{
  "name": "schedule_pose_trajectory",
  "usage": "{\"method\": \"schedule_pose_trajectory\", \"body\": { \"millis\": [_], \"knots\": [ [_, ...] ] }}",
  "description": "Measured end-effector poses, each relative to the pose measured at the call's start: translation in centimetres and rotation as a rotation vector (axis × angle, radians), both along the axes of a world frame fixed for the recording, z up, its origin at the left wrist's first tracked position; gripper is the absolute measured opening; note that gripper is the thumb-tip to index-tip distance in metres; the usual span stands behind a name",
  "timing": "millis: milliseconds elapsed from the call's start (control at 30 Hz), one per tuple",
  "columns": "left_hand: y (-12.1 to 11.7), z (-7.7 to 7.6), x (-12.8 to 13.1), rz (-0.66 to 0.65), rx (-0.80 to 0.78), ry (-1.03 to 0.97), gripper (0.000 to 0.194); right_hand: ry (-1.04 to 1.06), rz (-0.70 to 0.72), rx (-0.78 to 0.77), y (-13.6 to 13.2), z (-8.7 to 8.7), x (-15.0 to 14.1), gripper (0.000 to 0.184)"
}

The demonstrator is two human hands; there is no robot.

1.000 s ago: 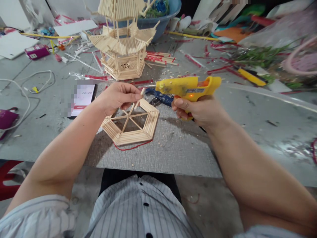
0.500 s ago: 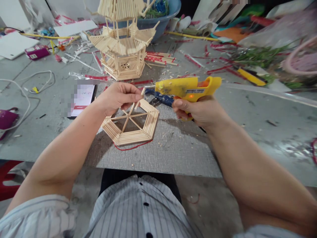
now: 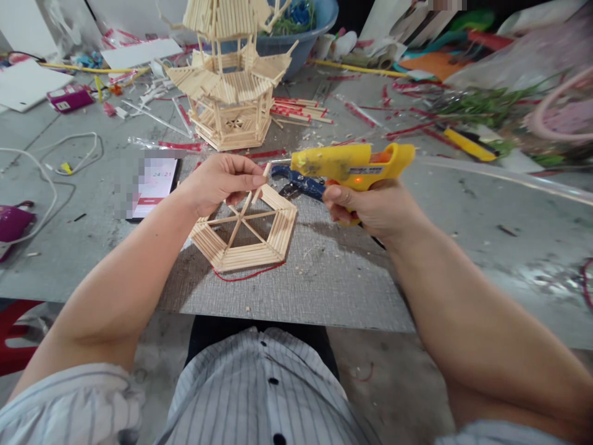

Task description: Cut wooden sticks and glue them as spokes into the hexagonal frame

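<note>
My left hand (image 3: 231, 180) pinches a short wooden stick (image 3: 267, 173) between thumb and fingers, just above a hexagonal frame of wooden sticks (image 3: 254, 255). Thin spokes cross at the frame's middle; its far left part is hidden behind my left hand. My right hand (image 3: 365, 204) is wrapped round the handle of a yellow hot glue gun (image 3: 331, 162), with a small orange light glowing on its side. The gun's metal nozzle points left, close to the top end of the stick. Behind the nozzle lies a blue-handled tool (image 3: 303, 183), partly covered.
A pagoda model of wooden sticks (image 3: 231, 117) stands behind the frame, with loose sticks (image 3: 306, 110) beside it. Left of my hand lies a phone (image 3: 155, 185). A blue basin (image 3: 301, 46), a yellow cutter (image 3: 470, 144) and a red cord (image 3: 250, 275) are also around.
Both hands, the stick and the glue gun hold almost the same position. Only a very slight shift of the gun shows.
</note>
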State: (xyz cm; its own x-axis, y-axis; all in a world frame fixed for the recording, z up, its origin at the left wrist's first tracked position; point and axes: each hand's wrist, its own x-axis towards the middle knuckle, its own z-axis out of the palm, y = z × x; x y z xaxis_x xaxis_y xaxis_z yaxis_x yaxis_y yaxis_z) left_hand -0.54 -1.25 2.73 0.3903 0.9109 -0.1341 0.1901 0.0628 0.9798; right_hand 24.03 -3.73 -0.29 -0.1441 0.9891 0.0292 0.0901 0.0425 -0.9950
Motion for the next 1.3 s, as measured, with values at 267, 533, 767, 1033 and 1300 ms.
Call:
{"method": "schedule_pose_trajectory", "body": {
  "millis": [267,533,767,1033,1300],
  "knots": [
    [-0.1,0.3,0.2,0.033,-0.024,-0.015,0.014,0.0,0.047,0.02,0.0,0.1,0.0,0.059],
    [-0.1,0.3,0.3,0.049,-0.02,0.0,0.013,0.013,0.064,0.023,-0.1,0.1,-0.1,0.055],
    [0.2,0.3,-0.5,-0.08,0.002,0.208,0.009,0.09,-0.209,0.115,1.0,0.9,1.8,0.041],
    [-0.6,1.0,-0.1,-0.369,0.054,0.561,0.008,-0.378,-0.747,0.122,3.5,0.9,3.8,0.017],
    [-0.4,0.1,0.1,-0.45,0.051,0.572,0.015,-0.677,-0.702,-0.028,4.3,-0.9,5.4,0.042]
  ]
}}
